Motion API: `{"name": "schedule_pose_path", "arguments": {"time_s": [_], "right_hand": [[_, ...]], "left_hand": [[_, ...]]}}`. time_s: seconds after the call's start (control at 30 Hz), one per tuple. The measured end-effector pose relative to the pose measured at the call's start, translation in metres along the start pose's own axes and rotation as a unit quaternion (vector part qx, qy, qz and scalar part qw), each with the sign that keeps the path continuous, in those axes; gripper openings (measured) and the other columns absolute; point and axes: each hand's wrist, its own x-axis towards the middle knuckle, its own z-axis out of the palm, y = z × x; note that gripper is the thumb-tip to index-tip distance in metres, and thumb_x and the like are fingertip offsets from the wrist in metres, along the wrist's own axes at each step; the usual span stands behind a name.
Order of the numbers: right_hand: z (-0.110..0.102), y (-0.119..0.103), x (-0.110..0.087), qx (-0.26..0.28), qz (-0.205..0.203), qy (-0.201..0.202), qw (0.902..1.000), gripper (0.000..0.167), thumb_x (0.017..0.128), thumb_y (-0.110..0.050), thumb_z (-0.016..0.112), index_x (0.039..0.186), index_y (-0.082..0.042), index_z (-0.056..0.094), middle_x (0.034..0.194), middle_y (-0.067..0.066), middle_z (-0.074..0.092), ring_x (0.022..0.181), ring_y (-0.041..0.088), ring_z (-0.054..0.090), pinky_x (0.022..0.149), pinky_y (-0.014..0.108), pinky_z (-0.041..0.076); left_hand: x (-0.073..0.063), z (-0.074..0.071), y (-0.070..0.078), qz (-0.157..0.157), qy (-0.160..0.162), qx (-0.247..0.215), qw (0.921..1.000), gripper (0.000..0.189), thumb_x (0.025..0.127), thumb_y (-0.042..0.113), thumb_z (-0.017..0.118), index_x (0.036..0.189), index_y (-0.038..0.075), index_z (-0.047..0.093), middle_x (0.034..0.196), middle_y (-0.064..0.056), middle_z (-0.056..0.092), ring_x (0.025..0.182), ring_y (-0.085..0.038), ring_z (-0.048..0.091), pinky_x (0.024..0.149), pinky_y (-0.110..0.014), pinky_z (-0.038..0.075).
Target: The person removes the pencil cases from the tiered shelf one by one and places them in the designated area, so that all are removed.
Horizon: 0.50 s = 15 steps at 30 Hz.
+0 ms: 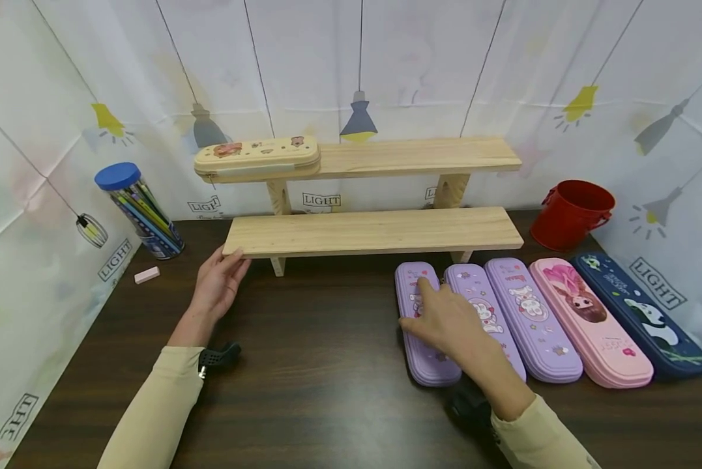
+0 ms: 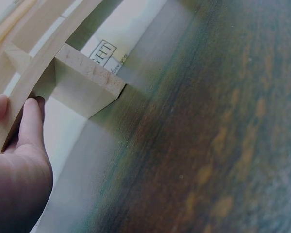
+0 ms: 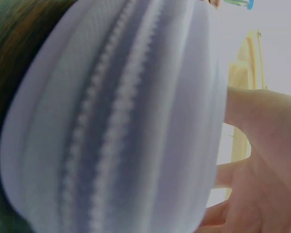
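Observation:
My left hand (image 1: 218,286) grips the left end of the lower board of a two-tier wooden shelf (image 1: 374,233), thumb on top and fingers beneath; the left wrist view shows this hold on the board (image 2: 41,73). Over the leftmost purple pencil case (image 1: 429,365), my right hand (image 1: 453,319) is spread, thumb near its left edge and index finger on its printed top. Whether the other fingers touch it is hidden. In the right wrist view, the zippered side of a purple case (image 3: 121,121) looms close before the hand (image 3: 266,155).
Two more purple cases (image 1: 485,312) (image 1: 532,319), a pink case (image 1: 591,322) and a navy panda case (image 1: 644,312) lie rightward. A cream case (image 1: 257,159) sits on the upper board. A red bucket (image 1: 572,215), pencil tub (image 1: 142,212) and pale eraser-like block (image 1: 146,275) stand around.

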Motion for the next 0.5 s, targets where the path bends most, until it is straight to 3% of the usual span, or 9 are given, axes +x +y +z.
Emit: {"name": "schedule_pose_path", "arguments": {"time_s": [0.13, 0.33, 0.5], "right_hand": [[-0.001, 0.0, -0.002, -0.015, 0.002, 0.005, 0.9999, 0.073, 0.077, -0.046, 0.076, 0.13, -0.001, 0.053, 0.098, 0.028, 0.064, 0.07, 0.038, 0.062, 0.046, 0.048, 0.048], [-0.007, -0.001, -0.005, -0.049, -0.004, 0.026, 0.9984, 0.064, 0.078, -0.048, 0.078, 0.12, -0.001, 0.061, 0.106, 0.028, 0.062, 0.085, 0.045, 0.064, 0.054, 0.054, 0.052], [-0.01, -0.001, -0.003, -0.038, -0.026, 0.058, 0.9972, 0.062, 0.081, -0.043, 0.078, 0.127, -0.006, 0.059, 0.118, 0.026, 0.06, 0.1, 0.047, 0.061, 0.06, 0.061, 0.054]], "left_hand": [[0.0, -0.001, -0.001, 0.0, -0.004, 0.004, 1.0, 0.072, 0.099, 0.013, 0.06, 0.159, 0.014, 0.02, 0.159, -0.013, 0.029, 0.111, -0.001, 0.064, 0.106, -0.019, 0.047], [0.001, -0.001, -0.001, 0.005, -0.006, -0.001, 1.0, 0.072, 0.098, 0.012, 0.061, 0.159, 0.013, 0.022, 0.159, -0.013, 0.031, 0.112, -0.002, 0.064, 0.104, -0.019, 0.049], [0.001, -0.001, -0.002, 0.003, -0.002, -0.002, 1.0, 0.07, 0.099, 0.011, 0.06, 0.158, 0.013, 0.023, 0.156, -0.011, 0.035, 0.111, -0.002, 0.065, 0.103, -0.019, 0.05]]}}
